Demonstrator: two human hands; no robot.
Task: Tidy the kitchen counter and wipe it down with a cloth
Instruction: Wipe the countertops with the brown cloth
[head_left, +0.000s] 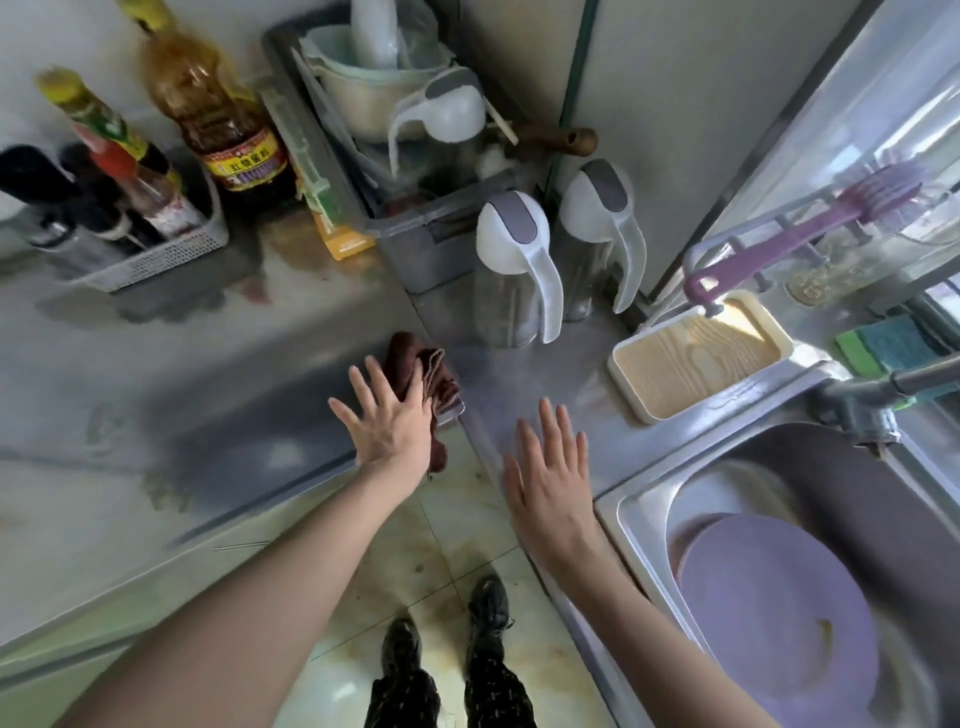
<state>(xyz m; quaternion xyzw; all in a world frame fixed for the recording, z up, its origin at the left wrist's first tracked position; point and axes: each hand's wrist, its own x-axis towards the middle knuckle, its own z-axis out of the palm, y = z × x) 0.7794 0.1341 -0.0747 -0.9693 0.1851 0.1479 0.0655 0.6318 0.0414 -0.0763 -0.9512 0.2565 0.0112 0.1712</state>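
A dark brown cloth (434, 371) lies bunched at the inner corner of the steel counter (218, 395), part of it hanging over the edge. My left hand (389, 421) lies flat over the cloth with fingers spread, covering its near half. My right hand (550, 478) hovers flat and open above the counter's front edge, to the right of the cloth and apart from it, holding nothing.
Two lidded jugs (511, 270) stand behind the cloth. A grey bin of kitchenware (415, 244), a basket of sauce bottles (156, 254) and an oil bottle (213, 114) line the back. A wood-grain tray (696, 358) sits right, beside the sink (644, 499) holding a purple plate (779, 603).
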